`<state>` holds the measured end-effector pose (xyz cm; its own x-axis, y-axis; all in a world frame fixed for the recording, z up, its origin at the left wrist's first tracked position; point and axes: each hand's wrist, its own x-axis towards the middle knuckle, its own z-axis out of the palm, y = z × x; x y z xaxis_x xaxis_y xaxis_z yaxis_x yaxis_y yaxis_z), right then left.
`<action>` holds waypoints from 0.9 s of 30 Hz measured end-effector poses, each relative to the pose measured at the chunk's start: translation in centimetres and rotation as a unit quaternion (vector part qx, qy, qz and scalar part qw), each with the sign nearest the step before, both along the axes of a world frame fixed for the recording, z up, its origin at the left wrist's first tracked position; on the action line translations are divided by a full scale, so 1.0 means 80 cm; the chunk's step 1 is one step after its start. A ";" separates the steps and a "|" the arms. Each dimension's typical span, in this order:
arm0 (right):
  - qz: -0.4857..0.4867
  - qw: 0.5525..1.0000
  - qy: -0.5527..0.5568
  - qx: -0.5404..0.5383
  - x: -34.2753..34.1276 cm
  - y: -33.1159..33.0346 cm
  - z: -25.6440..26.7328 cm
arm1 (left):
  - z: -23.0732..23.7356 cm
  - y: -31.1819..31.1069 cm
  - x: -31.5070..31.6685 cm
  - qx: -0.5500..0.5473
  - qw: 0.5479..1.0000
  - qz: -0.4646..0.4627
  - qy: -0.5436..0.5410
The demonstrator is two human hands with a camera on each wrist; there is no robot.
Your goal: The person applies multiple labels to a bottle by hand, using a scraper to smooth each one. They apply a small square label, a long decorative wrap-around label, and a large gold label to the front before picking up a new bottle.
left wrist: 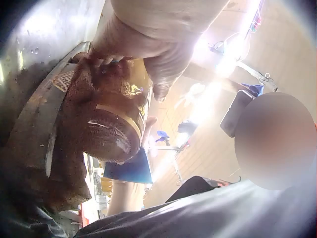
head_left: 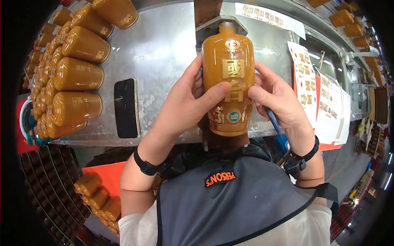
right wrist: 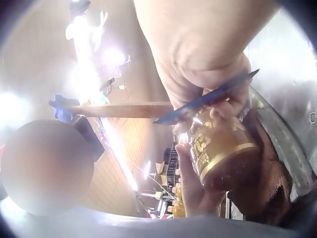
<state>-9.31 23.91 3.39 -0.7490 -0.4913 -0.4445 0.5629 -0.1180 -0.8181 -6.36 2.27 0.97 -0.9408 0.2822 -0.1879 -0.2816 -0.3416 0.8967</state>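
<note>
An amber-brown glazed bottle (head_left: pixel 227 47) with gold characters and a small green round sticker lies neck away from me on a holder. Brown cloth (right wrist: pixel 267 183) pads the holder beneath it. My left hand (head_left: pixel 180 100) grips the bottle's left side, its thumb over the lower gold character. From the right, my right hand (head_left: pixel 283 98) holds the bottle, thumb pressing beside that same character. Tucked in the right hand's fingers is a blue flat scraper (right wrist: pixel 205 101), seen edge-on in the right wrist view. The fingertips behind the bottle are partly hidden.
A black-screened phone (head_left: pixel 126 108) lies on the metal table left of the holder. Rows of similar bottles (head_left: pixel 80 74) fill the far left. Sheets of gold stickers (head_left: pixel 305 78) lie at right, and another strip (head_left: pixel 269 18) at the back. More bottles (head_left: pixel 98 197) stand low at left.
</note>
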 end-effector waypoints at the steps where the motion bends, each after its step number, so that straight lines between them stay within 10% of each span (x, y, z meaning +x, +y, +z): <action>1: 0.003 1.000 0.009 0.007 -0.001 0.000 0.000 | 0.000 0.002 0.000 0.001 1.000 0.002 -0.001; 27: 0.005 0.999 0.038 0.027 0.000 -0.010 0.005 | -0.006 0.000 -0.002 -0.003 0.999 0.004 0.032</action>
<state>-9.32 23.13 3.81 -0.7764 -0.4754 -0.4137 0.5006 -0.0664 -0.8631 -6.48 2.24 0.46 -0.9530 0.2737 -0.1295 -0.2216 -0.3390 0.9143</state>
